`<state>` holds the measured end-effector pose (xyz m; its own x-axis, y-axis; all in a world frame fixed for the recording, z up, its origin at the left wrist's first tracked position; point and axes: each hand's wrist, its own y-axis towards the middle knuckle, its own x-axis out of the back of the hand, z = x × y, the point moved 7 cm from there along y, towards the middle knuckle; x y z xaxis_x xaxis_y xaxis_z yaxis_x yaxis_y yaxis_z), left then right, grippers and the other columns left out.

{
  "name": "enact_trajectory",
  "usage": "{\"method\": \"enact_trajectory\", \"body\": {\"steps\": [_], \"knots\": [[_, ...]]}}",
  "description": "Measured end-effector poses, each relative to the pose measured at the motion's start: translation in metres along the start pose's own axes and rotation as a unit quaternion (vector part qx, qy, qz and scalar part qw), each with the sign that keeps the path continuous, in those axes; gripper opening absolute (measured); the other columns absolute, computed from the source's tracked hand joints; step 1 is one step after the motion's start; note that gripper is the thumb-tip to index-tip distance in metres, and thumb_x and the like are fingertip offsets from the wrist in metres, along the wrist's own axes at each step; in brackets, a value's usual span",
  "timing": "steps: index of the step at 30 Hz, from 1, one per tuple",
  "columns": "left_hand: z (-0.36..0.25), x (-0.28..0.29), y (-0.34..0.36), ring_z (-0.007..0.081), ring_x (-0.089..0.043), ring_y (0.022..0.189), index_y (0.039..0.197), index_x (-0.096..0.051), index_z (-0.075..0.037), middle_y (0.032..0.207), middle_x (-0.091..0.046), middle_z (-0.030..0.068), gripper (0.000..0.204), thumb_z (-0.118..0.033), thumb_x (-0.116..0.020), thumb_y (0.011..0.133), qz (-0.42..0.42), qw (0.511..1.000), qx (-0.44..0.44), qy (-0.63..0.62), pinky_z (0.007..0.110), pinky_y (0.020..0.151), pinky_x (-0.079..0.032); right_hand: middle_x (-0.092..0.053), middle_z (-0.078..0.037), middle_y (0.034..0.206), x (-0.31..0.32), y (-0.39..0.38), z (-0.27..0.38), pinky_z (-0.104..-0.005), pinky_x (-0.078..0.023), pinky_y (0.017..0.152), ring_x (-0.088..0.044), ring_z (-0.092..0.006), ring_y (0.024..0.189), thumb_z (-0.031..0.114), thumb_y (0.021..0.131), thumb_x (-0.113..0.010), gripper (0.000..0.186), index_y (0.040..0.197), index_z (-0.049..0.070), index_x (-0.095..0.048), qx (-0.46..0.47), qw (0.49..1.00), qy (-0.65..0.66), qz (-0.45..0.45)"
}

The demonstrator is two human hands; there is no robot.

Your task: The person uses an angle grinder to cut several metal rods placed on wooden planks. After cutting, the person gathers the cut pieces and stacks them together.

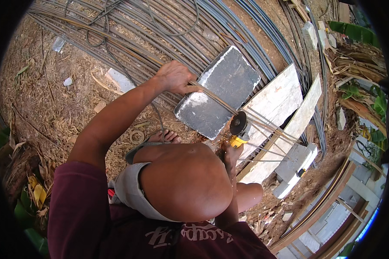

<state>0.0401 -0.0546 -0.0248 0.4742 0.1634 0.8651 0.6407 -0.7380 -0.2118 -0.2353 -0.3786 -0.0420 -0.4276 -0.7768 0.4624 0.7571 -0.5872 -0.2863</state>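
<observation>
My left hand (177, 77) is wrapped round a few thin steel rods (217, 101), which slant across a dark grey block (235, 71) with chipped white edges. Beside my knee, my right hand (231, 153) grips a yellow angle grinder (237, 141); the knee and forearm hide part of that hand. The grinder's dark cutting disc (238, 122) stands at the rods, just past the block's near right edge. Small orange sparks show below the disc, toward my knee.
Long bundles of steel bars (129, 30) lie on the ground beyond the block. Pale boards (276, 103) lie on the right, near a light block with a tape measure (301, 172). A dark cable (159, 113) runs past my foot. A tape roll (137, 137) lies on the left.
</observation>
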Motion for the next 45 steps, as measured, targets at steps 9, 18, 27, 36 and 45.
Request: {"method": "enact_trajectory", "body": {"steps": [9,18,27,36,45], "knots": [[0.001,-0.005,0.0,0.021,-0.05,0.044,0.079,-0.074,-0.016,0.049,-0.048,0.003,0.082,-0.085,-0.037,0.1,-0.054,0.998,-0.031,0.015,0.041,0.044,-0.04,-0.066,-0.003,0.096,0.003,0.003,-0.006,-0.0282,-0.052,0.066,-0.061,-0.0128,0.077,0.002,0.084,-0.08,0.035,0.113,0.003,-0.062,-0.085,0.996,-0.011,-0.006],[0.002,-0.005,0.002,0.0218,-0.053,0.049,0.082,-0.074,-0.016,0.052,-0.05,0.0039,0.084,-0.087,-0.033,0.1,0.0,1.0,-0.009,0.011,0.041,0.047,-0.041,-0.067,-0.005,0.1,0.005,0.006,-0.013,-0.0303,-0.053,0.073,-0.064,-0.0153,0.081,0.0,0.081,-0.079,0.041,0.118,0.001,-0.062,-0.041,0.999,0.018,0.007],[0.001,0.0,0.0,0.0291,-0.059,0.053,0.077,-0.071,-0.012,0.053,-0.054,0.0096,0.082,-0.083,-0.037,0.101,-0.04,0.999,-0.026,-0.016,0.044,0.05,-0.045,-0.067,-0.004,0.095,0.006,-0.001,-0.009,-0.0304,-0.053,0.069,-0.064,-0.0151,0.08,0.002,0.081,-0.08,0.039,0.116,0.002,-0.061,-0.064,0.997,-0.029,0.01],[0.001,-0.001,0.002,0.0328,-0.064,0.058,0.082,-0.075,-0.011,0.057,-0.061,0.0121,0.082,-0.084,-0.041,0.099,-0.008,1.0,-0.012,-0.014,0.046,0.054,-0.049,-0.065,-0.001,0.091,0.006,0.01,-0.003,-0.0294,-0.052,0.064,-0.062,-0.0139,0.074,-0.001,0.08,-0.081,0.037,0.111,0.004,-0.062,-0.024,0.999,-0.025,-0.013],[0.0,0.004,0.0,0.0232,-0.052,0.047,0.082,-0.075,-0.016,0.05,-0.051,0.0061,0.082,-0.086,-0.037,0.099,-0.07,0.997,-0.031,0.005,0.041,0.048,-0.042,-0.067,-0.002,0.09,0.003,0.007,0.007,-0.0294,-0.052,0.062,-0.062,-0.0137,0.07,0.002,0.082,-0.08,0.034,0.111,0.004,-0.062,-0.047,0.999,-0.023,-0.002]]}}
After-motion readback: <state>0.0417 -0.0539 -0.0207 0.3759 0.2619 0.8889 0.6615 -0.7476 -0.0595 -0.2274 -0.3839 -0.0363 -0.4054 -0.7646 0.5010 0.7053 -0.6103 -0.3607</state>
